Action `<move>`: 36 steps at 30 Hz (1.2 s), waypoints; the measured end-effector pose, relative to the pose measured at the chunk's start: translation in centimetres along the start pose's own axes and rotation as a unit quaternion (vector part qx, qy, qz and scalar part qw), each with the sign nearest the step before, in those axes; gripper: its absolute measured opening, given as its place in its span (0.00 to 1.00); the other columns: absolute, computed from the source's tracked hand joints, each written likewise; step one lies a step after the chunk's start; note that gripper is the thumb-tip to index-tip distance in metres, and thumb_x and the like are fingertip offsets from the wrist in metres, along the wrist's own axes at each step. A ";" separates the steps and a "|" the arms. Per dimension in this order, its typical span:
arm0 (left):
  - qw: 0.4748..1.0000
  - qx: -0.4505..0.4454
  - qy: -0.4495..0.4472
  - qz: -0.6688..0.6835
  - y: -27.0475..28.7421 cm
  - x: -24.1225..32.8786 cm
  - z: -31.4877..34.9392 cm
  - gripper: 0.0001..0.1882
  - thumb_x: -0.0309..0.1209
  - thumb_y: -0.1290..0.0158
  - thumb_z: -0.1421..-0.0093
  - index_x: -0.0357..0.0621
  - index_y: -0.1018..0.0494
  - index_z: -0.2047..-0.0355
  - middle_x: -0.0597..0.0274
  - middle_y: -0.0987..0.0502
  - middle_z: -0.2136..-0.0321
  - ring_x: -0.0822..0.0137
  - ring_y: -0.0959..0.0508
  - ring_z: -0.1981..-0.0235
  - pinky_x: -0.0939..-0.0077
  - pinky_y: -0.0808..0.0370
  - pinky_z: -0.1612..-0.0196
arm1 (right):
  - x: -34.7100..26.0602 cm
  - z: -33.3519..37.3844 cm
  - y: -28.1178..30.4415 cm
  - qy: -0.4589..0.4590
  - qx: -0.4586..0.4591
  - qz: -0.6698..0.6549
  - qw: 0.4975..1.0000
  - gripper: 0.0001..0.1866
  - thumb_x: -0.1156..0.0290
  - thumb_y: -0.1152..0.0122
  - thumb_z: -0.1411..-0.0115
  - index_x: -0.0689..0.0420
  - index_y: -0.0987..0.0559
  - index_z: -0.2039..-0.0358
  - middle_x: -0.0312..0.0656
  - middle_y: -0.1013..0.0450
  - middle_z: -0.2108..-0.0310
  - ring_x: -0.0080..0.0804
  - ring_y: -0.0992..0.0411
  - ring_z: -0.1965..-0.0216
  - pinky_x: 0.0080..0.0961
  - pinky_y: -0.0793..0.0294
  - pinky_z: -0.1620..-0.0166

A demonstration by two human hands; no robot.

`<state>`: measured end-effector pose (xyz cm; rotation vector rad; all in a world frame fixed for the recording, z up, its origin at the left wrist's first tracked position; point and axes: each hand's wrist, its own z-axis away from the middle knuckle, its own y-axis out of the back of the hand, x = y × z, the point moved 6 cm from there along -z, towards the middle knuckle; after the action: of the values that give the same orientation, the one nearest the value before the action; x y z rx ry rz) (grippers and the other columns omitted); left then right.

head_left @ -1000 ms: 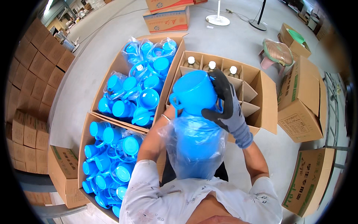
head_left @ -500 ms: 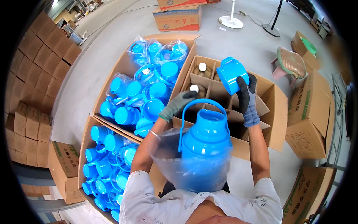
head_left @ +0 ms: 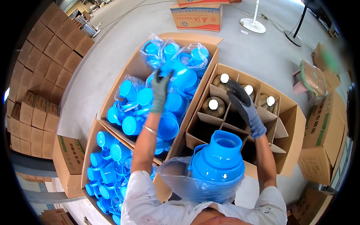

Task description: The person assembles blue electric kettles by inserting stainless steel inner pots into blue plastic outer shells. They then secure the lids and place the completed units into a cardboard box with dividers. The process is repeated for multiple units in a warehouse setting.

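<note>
The gloved left hand (head_left: pixel 160 88) is stretched forward and closed on a blue lid (head_left: pixel 176 71) over the carton of bagged blue lids (head_left: pixel 131 71); the gloved right hand (head_left: pixel 243 105) is held open above the divided carton (head_left: pixel 296 123) of white-capped glass liners (head_left: pixel 213 107), while a blue flask shell (head_left: pixel 221 161) in its plastic bag is kept against the chest

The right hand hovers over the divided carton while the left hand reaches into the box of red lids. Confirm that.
Not quite: the lids are blue, not red. The head view shows the left hand on them, and the right hand over the divided carton.
</note>
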<state>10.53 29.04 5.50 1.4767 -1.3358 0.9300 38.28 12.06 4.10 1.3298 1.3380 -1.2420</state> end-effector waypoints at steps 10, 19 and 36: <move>0.961 -0.113 0.091 0.236 -2.7 -5.0 -2.2 0.18 0.32 0.50 0.38 0.40 0.33 0.49 0.65 0.26 0.60 0.71 0.26 0.60 0.78 0.27 0.56 | 1.9 -11.3 -8.7 0.084 -0.006 0.083 0.993 0.47 0.55 0.28 0.56 0.51 0.43 0.38 0.48 0.48 0.39 0.42 0.47 0.38 0.38 0.40 0.40; 0.960 -0.182 -0.091 -0.193 2.3 2.8 -7.1 0.13 0.29 0.42 0.47 0.36 0.26 0.62 0.59 0.22 0.73 0.73 0.23 0.74 0.76 0.25 0.71 | 0.3 -15.6 -10.3 0.278 0.026 0.290 0.915 0.42 0.60 0.29 0.56 0.52 0.39 0.41 0.48 0.47 0.40 0.49 0.43 0.41 0.42 0.37 0.43; 0.738 -0.242 -0.082 -0.624 6.0 -12.1 -10.9 0.22 0.39 0.55 0.43 0.51 0.32 0.47 0.50 0.28 0.51 0.48 0.29 0.49 0.47 0.38 0.46 | 4.6 7.8 -0.1 -0.099 0.097 0.074 0.988 0.26 0.67 0.45 0.40 0.60 0.36 0.42 0.42 0.34 0.48 0.31 0.35 0.48 0.25 0.35 0.45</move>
<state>3.48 43.09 -1.77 1.5781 -0.3483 -0.4175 37.36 5.00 -1.55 1.3728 0.9814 -1.3891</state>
